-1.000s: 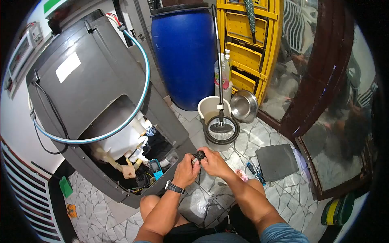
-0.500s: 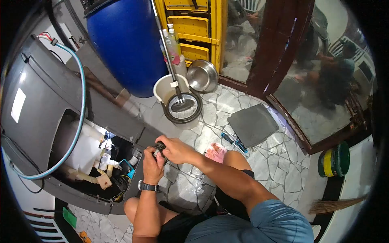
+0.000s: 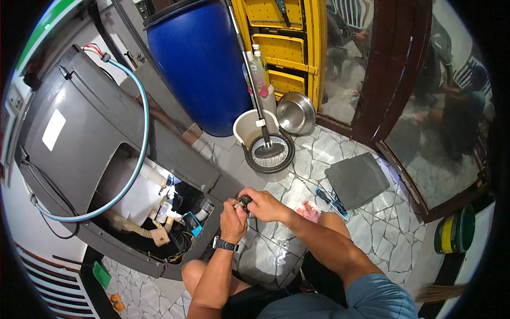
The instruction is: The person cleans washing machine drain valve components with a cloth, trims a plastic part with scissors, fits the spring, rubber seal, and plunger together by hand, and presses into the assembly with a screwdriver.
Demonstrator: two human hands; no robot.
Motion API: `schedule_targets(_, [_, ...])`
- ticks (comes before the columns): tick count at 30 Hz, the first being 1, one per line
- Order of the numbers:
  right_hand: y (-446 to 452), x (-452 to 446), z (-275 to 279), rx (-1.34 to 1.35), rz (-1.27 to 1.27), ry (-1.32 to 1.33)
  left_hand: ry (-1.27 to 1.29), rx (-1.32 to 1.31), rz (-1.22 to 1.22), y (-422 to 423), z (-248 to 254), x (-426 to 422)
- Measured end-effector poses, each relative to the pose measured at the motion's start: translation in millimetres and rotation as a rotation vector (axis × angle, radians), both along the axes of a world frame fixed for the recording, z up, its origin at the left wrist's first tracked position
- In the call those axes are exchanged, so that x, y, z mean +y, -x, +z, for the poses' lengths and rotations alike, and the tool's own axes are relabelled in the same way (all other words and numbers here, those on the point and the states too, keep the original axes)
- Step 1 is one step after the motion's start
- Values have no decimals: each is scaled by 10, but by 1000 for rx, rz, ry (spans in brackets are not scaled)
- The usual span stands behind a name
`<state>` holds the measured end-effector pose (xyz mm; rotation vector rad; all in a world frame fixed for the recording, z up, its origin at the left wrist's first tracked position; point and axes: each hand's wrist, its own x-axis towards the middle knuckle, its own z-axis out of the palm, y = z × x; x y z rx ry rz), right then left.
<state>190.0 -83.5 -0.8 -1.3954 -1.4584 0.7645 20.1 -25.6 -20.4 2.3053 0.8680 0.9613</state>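
Note:
Both my hands meet in front of the grey appliance (image 3: 175, 159), which looks like a washing machine with its panel opening uncovered. Between them is a small dark round part (image 3: 244, 201) with a ribbed edge; its exact kind is hard to make out. My left hand (image 3: 232, 226), with a watch on the wrist, is closed around its lower side. From the right, my right hand (image 3: 265, 206) grips the same part, fingers curled over it. Inside the opening beside them are a white tub (image 3: 139, 198), a pale corrugated hose (image 3: 125, 222), wires and a blue component (image 3: 192, 223).
A grey panel (image 3: 357, 181) lies on the tiled floor, with a blue-handled screwdriver (image 3: 324, 196) and a pinkish cloth (image 3: 308, 211) nearby. A mop bucket (image 3: 247, 122), steel pot (image 3: 296, 113) and blue drum (image 3: 199, 69) stand ahead. A light-blue hose (image 3: 144, 133) loops over the appliance.
My view has turned a little left, so the scene sits farther right and lower. Both hands still hold the dark round part beside the opening.

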Motion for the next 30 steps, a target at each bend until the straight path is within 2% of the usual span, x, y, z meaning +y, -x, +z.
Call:
schedule_targets(7, [29, 38, -22, 50, 39, 46, 32, -88, 33, -7, -12, 17])
schedule_targets(10, [44, 58, -11, 128, 61, 113, 12, -110, 50, -8, -4, 27])
schedule_targets(12, [39, 72, 16, 280, 91, 212, 27, -124, 46, -10, 7, 36])
schedule_targets(15, [33, 78, 66, 322, 108, 220, 40, -160, 46, -23, 25, 36])
schedule_targets(22, [-2, 132, 154, 251, 111, 276, 11, -258, 56, -66, -3, 182])
schedule_targets(24, [83, 156, 66, 314, -17, 72, 594, -434, 27, -42, -46, 241])
schedule_targets(25, [145, 154, 56, 313, -6, 70, 588, -438, 37, -37, -23, 233])
schedule_targets(27, [237, 131, 57, 211, -109, -94, 893, -703, -31, -58, 39, 176])
schedule_targets(30, [174, 209, 38, 97, -122, -105, 973, -651, -48, 8, 145, 176])
